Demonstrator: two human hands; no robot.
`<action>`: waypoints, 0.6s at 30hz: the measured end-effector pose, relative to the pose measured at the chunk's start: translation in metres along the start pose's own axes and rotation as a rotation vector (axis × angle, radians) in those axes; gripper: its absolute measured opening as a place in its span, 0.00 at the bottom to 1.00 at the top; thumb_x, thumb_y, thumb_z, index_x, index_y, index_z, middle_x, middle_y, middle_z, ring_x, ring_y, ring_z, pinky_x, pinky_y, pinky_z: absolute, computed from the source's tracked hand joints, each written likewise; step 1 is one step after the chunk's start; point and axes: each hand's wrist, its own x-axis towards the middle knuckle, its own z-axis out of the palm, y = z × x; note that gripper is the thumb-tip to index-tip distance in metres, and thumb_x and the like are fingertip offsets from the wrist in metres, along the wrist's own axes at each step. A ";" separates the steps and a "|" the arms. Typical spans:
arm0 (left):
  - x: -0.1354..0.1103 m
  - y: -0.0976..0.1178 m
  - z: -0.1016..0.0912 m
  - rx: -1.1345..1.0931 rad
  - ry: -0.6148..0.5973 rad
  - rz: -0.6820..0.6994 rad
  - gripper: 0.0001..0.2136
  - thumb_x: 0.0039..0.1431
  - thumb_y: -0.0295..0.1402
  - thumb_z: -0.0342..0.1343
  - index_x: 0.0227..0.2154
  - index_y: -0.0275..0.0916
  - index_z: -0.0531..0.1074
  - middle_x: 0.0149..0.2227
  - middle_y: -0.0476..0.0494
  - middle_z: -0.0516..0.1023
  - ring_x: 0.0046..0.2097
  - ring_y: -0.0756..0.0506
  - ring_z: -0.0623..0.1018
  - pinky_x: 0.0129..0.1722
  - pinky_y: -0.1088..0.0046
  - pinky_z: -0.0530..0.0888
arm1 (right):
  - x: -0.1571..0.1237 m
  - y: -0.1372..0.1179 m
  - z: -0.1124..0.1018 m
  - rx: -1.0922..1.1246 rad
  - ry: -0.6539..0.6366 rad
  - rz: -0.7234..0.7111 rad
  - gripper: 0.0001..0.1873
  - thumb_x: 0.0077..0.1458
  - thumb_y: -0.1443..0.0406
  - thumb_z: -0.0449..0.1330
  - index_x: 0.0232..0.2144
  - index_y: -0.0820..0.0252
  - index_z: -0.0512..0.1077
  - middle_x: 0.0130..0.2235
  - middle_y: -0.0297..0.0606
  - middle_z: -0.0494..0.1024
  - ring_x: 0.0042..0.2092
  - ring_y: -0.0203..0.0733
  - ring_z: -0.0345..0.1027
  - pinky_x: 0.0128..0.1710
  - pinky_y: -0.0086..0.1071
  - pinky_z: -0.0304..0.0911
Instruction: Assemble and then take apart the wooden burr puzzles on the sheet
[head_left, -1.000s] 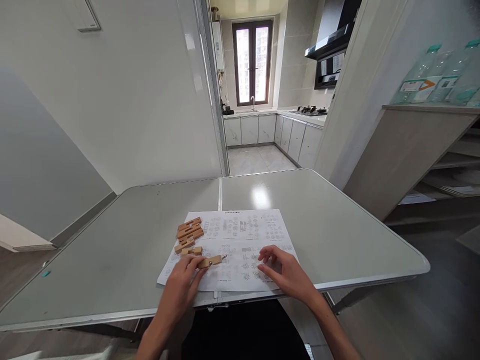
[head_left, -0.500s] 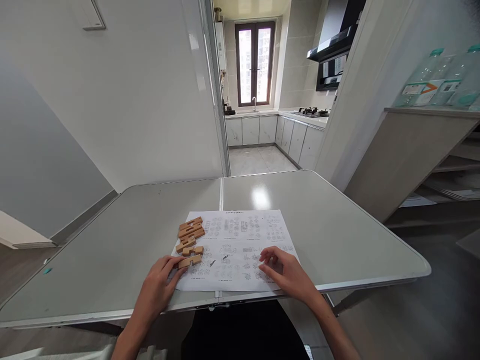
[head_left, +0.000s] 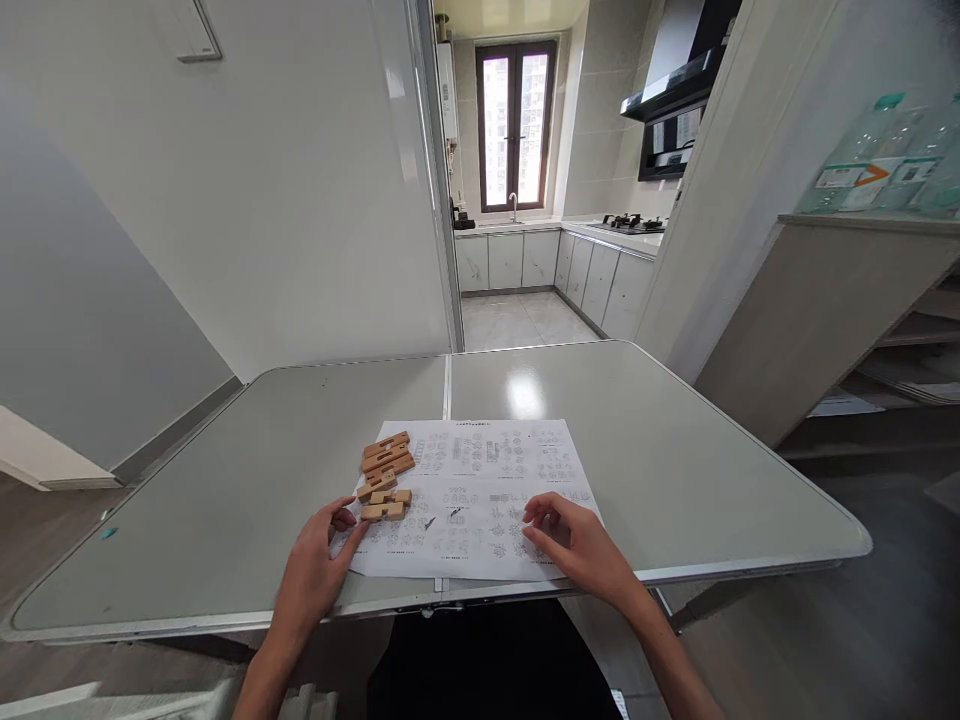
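Observation:
Several notched wooden puzzle pieces (head_left: pixel 386 470) lie in a loose row on the left part of a printed instruction sheet (head_left: pixel 480 490), which lies on a grey folding table (head_left: pixel 225 500). My left hand (head_left: pixel 319 570) rests at the sheet's near left corner, fingers curled loosely, its fingertips beside the nearest wooden piece (head_left: pixel 384 511) and holding nothing. My right hand (head_left: pixel 581 545) lies on the sheet's right part with the fingers bent and apart, empty.
The table's near edge runs just below my hands. Beyond the table a doorway opens onto a kitchen (head_left: pixel 540 260). A shelf unit (head_left: pixel 847 300) with plastic bottles (head_left: pixel 870 160) on top stands at the right. A white wall (head_left: pixel 262 200) is at the left.
My left hand carried a wooden piece leftward, set it down next to the other pieces and let go of it. The right hand stayed put.

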 end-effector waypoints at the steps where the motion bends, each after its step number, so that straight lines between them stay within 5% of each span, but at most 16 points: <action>1: 0.000 0.000 0.000 -0.002 -0.001 -0.020 0.24 0.64 0.55 0.50 0.50 0.40 0.70 0.38 0.43 0.79 0.40 0.40 0.80 0.42 0.63 0.77 | 0.000 0.000 0.000 -0.002 0.000 0.000 0.08 0.63 0.57 0.60 0.42 0.53 0.73 0.41 0.36 0.80 0.40 0.42 0.72 0.42 0.36 0.69; 7: -0.002 0.004 0.000 -0.043 0.039 -0.098 0.17 0.58 0.43 0.53 0.45 0.40 0.67 0.35 0.44 0.78 0.35 0.42 0.79 0.36 0.67 0.77 | 0.001 0.000 0.000 -0.010 -0.008 0.006 0.09 0.64 0.56 0.60 0.41 0.53 0.73 0.40 0.36 0.80 0.39 0.42 0.71 0.41 0.34 0.68; 18: -0.002 0.004 0.003 -0.048 0.062 -0.129 0.16 0.60 0.46 0.51 0.43 0.40 0.67 0.34 0.45 0.78 0.32 0.43 0.78 0.31 0.68 0.76 | 0.001 0.001 0.001 -0.012 0.001 0.014 0.13 0.64 0.52 0.59 0.39 0.54 0.74 0.38 0.37 0.80 0.38 0.43 0.72 0.39 0.35 0.69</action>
